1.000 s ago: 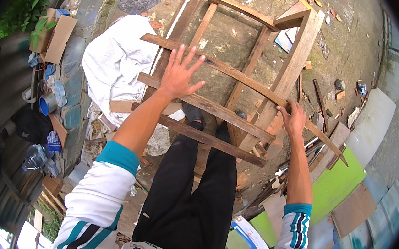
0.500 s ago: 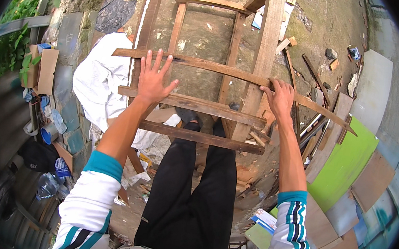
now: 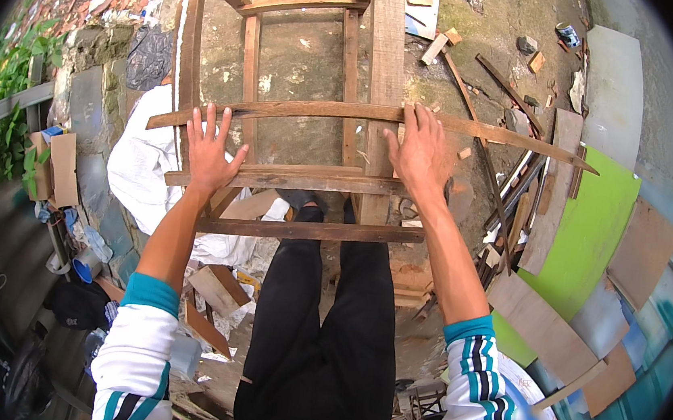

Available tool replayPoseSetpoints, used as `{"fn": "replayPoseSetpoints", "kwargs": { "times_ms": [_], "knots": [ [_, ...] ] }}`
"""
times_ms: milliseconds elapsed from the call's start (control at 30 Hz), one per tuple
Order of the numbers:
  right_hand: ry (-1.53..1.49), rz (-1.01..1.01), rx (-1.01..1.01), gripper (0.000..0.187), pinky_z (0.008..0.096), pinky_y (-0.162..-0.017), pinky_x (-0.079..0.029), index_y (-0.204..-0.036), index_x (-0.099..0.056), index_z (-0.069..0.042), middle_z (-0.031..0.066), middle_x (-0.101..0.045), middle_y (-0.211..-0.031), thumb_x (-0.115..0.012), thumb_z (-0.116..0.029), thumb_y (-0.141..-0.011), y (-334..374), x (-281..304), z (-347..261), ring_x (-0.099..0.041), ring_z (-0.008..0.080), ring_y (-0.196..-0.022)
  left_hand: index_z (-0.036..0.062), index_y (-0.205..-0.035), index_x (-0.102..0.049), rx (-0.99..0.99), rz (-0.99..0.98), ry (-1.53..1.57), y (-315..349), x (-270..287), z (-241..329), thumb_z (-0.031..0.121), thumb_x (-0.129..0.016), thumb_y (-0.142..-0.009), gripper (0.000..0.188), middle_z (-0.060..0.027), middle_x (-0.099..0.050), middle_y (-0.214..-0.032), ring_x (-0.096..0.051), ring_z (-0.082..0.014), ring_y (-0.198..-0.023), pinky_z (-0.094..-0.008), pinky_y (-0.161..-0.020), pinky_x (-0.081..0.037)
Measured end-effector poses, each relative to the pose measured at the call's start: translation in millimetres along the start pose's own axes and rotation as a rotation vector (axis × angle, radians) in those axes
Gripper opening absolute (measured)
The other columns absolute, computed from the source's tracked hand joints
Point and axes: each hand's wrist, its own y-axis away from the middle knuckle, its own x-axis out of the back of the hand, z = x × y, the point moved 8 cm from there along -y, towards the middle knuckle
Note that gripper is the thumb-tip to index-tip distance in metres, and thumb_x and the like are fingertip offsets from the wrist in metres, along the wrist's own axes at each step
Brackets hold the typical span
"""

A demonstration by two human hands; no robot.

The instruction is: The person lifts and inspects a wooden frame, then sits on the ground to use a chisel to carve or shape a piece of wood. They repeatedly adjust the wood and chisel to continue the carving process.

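A long wooden strip [image 3: 306, 110] with a pointed right end lies across the two side rails of a wooden frame [image 3: 388, 61]. Over the left rail, my left hand [image 3: 210, 156] is spread out, its fingertips near the strip and its wrist just above a second wooden slat [image 3: 299, 179]. My right hand [image 3: 423, 153] has its fingers stretched out against the strip by the right rail, thumb apart. A darker slat [image 3: 310, 230] crosses the frame nearest to me, above my legs. Neither hand is wrapped around anything.
A white cloth [image 3: 137, 162] hangs at the frame's left side. Scrap wood strips [image 3: 476, 102] lie on the ground to the right, beside a green board [image 3: 584, 242] and other panels. Cardboard [image 3: 65, 170] stands by the wall at left.
My right hand has slid left along the strip to the right rail, and its curled fingers have straightened. The left hand stays spread over the left rail. The whole view has shifted.
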Motion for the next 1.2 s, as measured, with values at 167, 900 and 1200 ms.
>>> {"fn": "replayPoseSetpoints", "kwargs": {
  "times_ms": [167, 900, 1200],
  "knots": [
    [-0.030, -0.078, 0.048, 0.064, 0.0541, -0.120, -0.025, -0.153, -0.040, -0.014, 0.0199, -0.035, -0.158, -0.063, -0.026, -0.094, 23, -16, -21, -0.029, 0.0382, -0.148, 0.0108, -0.157, -0.031, 0.003, -0.040, -0.050, -2, -2, 3, 0.050, -0.068, -0.088, 0.088, -0.0217, -0.019, -0.165, -0.013, -0.0488, -0.150, -0.0598, -0.121, -0.014],
    [-0.053, -0.177, -0.081, 0.067, 0.0557, -0.123, -0.012, -0.158, -0.034, -0.020, 0.0107, -0.021, -0.167, -0.056, -0.018, -0.094, 23, -29, -19, -0.019, 0.0319, -0.154, 0.0073, -0.154, -0.038, 0.609, -0.395, -0.040, -116, -33, 109, 0.084, -0.037, -0.087, 0.101, -0.0373, -0.014, -0.159, 0.004, -0.0644, -0.144, -0.0712, -0.115, -0.002],
    [-0.076, -0.172, -0.076, 0.069, 0.0555, -0.122, -0.016, -0.158, -0.034, -0.021, 0.0109, -0.021, -0.167, -0.056, -0.013, -0.093, 21, -27, -23, -0.018, 0.0324, -0.153, 0.0034, -0.152, -0.038, 0.607, -0.425, -0.032, -107, -40, 106, 0.083, -0.041, -0.087, 0.103, -0.0356, -0.019, -0.158, 0.000, -0.0641, -0.144, -0.0720, -0.115, -0.004]
  ]
}}
